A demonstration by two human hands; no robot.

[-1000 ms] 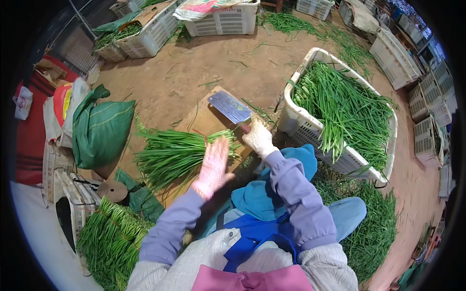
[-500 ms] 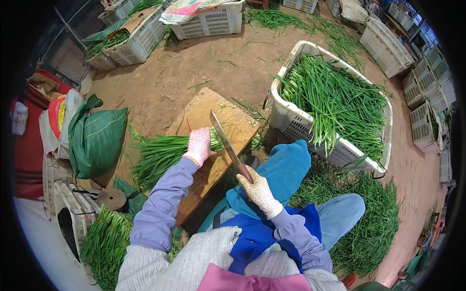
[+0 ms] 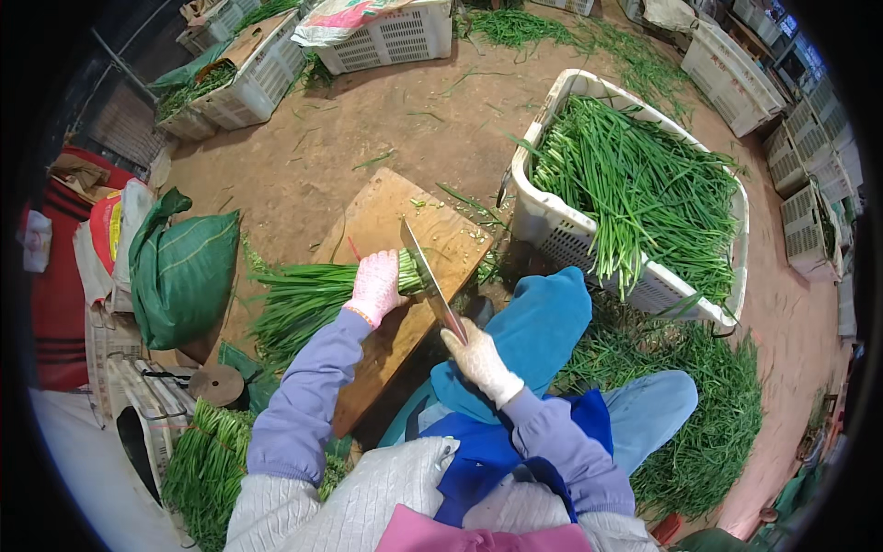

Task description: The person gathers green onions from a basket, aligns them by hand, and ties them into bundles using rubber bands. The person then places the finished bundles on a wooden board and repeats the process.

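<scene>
My left hand, in a pale pink patterned glove, grips a bundle of long green stems near its pale right end on a wooden board. My right hand, gloved in cream, is closed on the handle of a cleaver. The blade stands on edge beside the bundle's end, just right of my left hand; whether it touches the stems is unclear. Small cut bits lie on the board. A white slatted crate heaped with stems stands right of the board.
Left are a green sack, bags and a brown spool. Bundled stems lie lower left, loose greens beside my legs at right. Crates and scattered stems line the back; more crates stand far right.
My left hand went from flat on the stems to gripping them. The cleaver turned from flat to on edge beside the bundle's end, and my right hand moved down toward me.
</scene>
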